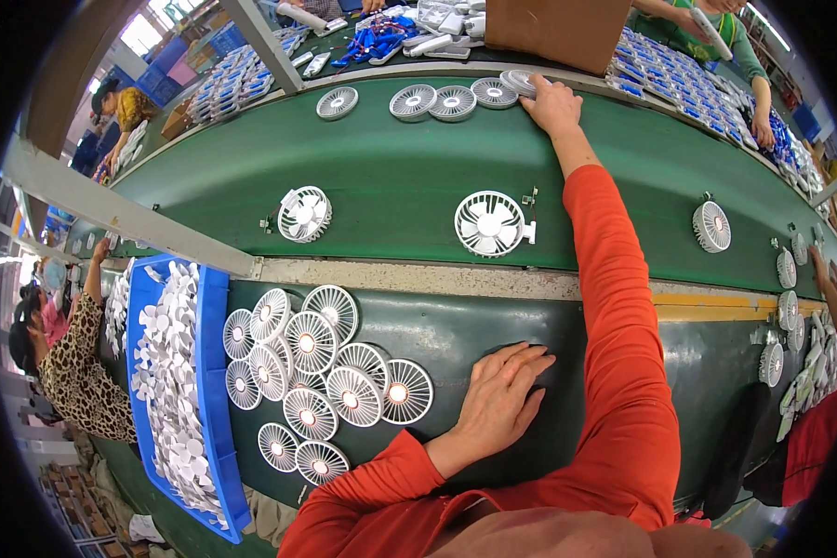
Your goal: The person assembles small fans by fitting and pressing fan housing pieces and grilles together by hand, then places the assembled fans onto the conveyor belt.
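Observation:
My right hand [554, 107] reaches across the green conveyor belt to its far edge. Its fingers grip a white round fan grille [519, 83] at the right end of a row of grilles. Other grilles in that row, such as one white grille [413, 101], lie flat and partly overlap. My left hand [498, 398] lies flat on the dark green worktable [456, 321], fingers stretched out and holding nothing. To its left is a loose pile of white fan grilles [312, 341], several with a shiny round centre.
A blue crate [212, 391] full of white fan blades [170, 372] stands left of the pile. A fan housing with blades [489, 224] and a second housing [304, 214] sit on the belt [391, 167]. A cardboard box [560, 33] stands beyond it. Other people work around the line.

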A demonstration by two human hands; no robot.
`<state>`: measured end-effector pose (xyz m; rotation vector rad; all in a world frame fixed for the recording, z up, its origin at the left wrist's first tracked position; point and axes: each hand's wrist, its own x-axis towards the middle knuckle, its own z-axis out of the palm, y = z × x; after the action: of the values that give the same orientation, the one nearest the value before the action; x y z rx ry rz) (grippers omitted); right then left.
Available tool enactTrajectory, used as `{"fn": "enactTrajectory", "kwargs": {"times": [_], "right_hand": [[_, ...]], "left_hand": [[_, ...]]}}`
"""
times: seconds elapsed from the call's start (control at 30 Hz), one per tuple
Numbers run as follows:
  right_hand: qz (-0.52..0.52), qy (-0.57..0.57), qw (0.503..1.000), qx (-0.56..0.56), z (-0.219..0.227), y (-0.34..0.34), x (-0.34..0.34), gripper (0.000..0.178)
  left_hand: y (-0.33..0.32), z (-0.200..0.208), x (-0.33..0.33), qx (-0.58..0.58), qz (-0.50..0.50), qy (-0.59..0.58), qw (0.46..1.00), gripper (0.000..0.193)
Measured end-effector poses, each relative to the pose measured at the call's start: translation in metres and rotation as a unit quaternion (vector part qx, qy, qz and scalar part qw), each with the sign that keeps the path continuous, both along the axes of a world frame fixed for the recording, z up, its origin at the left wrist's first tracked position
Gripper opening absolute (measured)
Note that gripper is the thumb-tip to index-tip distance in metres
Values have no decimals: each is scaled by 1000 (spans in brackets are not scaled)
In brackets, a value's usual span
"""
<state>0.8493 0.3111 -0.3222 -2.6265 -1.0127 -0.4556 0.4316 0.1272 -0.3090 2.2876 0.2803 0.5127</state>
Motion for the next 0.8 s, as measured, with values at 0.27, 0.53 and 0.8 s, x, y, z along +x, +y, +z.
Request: {"fn": "enactTrajectory", "kwargs": {"times": [0.27, 0.53, 0.8], "right_hand": [[29, -48, 992, 113, -24, -19, 11, 38], [103, -18, 989, 108, -17, -61, -30, 41], [229, 145, 929, 250, 7, -104, -102, 41]], "left_hand": [[-1, -1, -1, -5, 1, -14, 1000, 46], [11, -6, 9, -49, 74, -85, 992, 46], [109, 6, 103, 69, 240, -66, 966, 56]]}}
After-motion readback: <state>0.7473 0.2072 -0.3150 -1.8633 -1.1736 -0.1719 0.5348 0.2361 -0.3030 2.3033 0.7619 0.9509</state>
